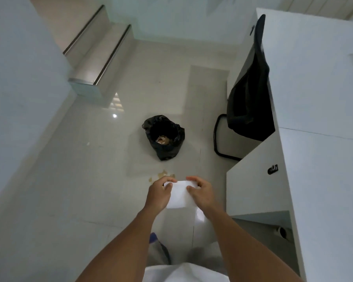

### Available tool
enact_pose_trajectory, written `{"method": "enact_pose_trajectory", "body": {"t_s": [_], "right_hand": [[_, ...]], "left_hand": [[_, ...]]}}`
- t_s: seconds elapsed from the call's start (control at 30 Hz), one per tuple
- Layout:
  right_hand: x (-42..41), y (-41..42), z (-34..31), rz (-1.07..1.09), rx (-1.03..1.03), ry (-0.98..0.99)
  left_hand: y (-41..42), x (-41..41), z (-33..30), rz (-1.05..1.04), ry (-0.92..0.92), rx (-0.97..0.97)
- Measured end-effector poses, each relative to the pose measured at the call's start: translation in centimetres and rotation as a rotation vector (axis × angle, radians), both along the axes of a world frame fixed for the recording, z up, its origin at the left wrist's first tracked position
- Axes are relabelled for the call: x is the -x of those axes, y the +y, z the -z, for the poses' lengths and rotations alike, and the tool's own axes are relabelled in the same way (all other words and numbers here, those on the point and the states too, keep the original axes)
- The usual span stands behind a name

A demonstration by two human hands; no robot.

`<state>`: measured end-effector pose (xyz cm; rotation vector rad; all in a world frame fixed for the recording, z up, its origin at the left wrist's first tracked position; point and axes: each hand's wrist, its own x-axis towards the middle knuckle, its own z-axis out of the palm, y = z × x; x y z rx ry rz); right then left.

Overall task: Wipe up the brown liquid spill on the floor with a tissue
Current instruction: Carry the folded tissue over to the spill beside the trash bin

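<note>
A white tissue point(179, 197) is held flat between both hands in front of me, above the floor. My left hand point(159, 195) grips its left edge and my right hand point(200, 193) grips its right edge. The brown liquid spill point(161, 175) lies on the pale tiled floor just beyond my fingers, in small patches, partly hidden by my left hand.
A bin lined with a black bag point(164, 137), holding brownish crumpled paper, stands just past the spill. A black chair point(247, 94) sits by a white desk point(314, 119) on the right. Steps point(102, 55) rise at the far left. A white wall point(18, 98) runs along the left.
</note>
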<state>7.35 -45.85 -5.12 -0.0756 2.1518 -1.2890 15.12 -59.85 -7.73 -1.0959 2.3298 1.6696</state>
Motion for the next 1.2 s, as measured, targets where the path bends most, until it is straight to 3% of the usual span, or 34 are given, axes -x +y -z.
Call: {"method": "enact_pose_trajectory", "body": {"t_s": [0.13,0.27,0.53,0.73,1.03,1.2], "right_hand": [[2.6,-2.8,4.0,-0.037,-0.052,-0.068],[6.1,-5.1,13.2,-0.014,-0.067,-0.056],[10.8,-8.3,40.8,-0.009,-0.054,-0.045],[14.4,-10.7,60.0,-0.055,-0.022,0.034],[16.9,-7.6,68.2,-0.122,-0.092,0.133],[19.2,-7.2,72.5,-0.045,-0.121,0.158]], "left_hand": [[-2.6,1.6,3.8,-0.077,-0.021,-0.067],[-3.7,4.7,12.3,-0.178,0.005,-0.103],[-6.8,9.3,38.9,-0.151,0.063,-0.051],[-8.9,12.8,57.9,-0.103,0.108,0.11],[-8.6,15.8,66.6,0.058,0.089,0.138],[-8.4,18.0,71.6,0.109,0.149,0.25]]}}
